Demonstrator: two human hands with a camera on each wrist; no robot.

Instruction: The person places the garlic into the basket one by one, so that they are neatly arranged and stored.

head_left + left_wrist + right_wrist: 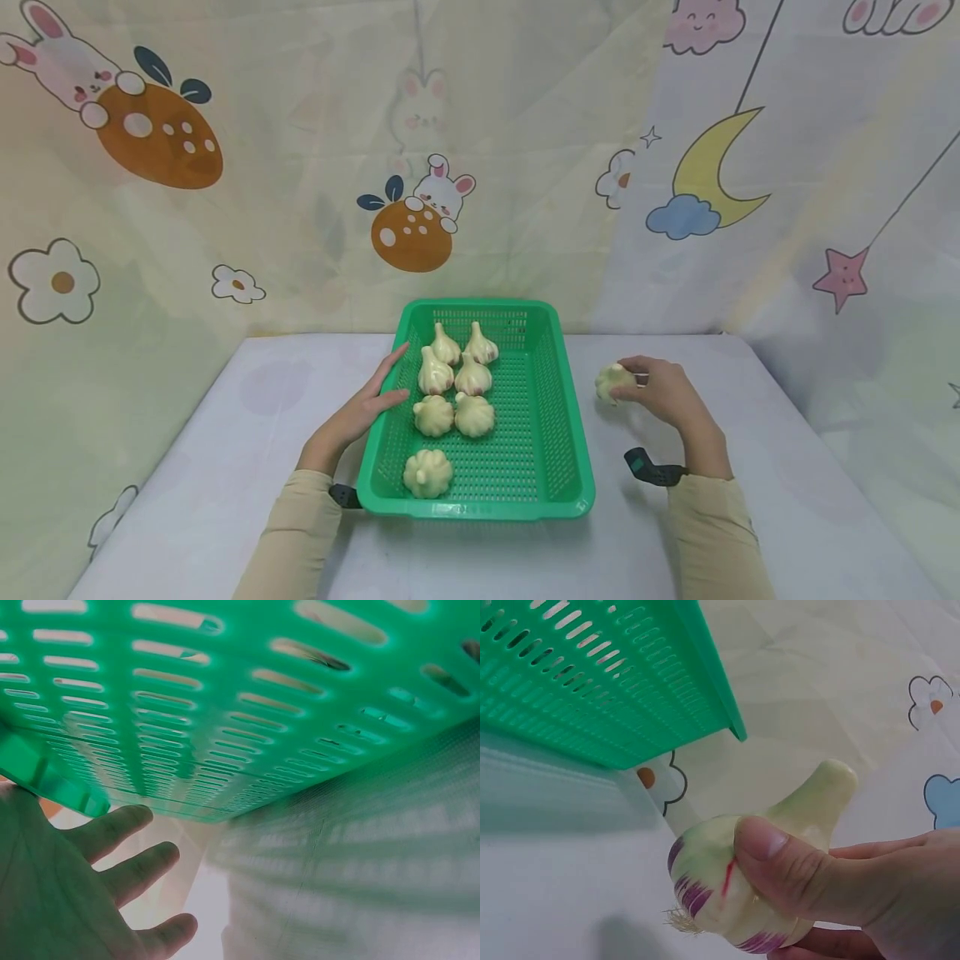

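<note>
Between the thumb and fingers of my right hand (663,392), a garlic bulb (609,383) is pinched, to the right of the green basket (577,467). The right wrist view shows this bulb up close, with purple streaks, a pale neck and a tuft of roots. My left hand (367,404) rests at the basket's left rim, thumb and a finger reaching over the edge. Seen from the left wrist, its other fingers (142,874) are spread and nearly straight along the outside of the slotted wall. Inside the basket, several garlic bulbs (475,417) sit in its left half.
The basket stands on a table with a white cover (255,433). Behind the table hangs a cloth backdrop (525,167) with printed rabbits, flowers, a moon and a star. A dark strap (656,471) is on my right wrist.
</note>
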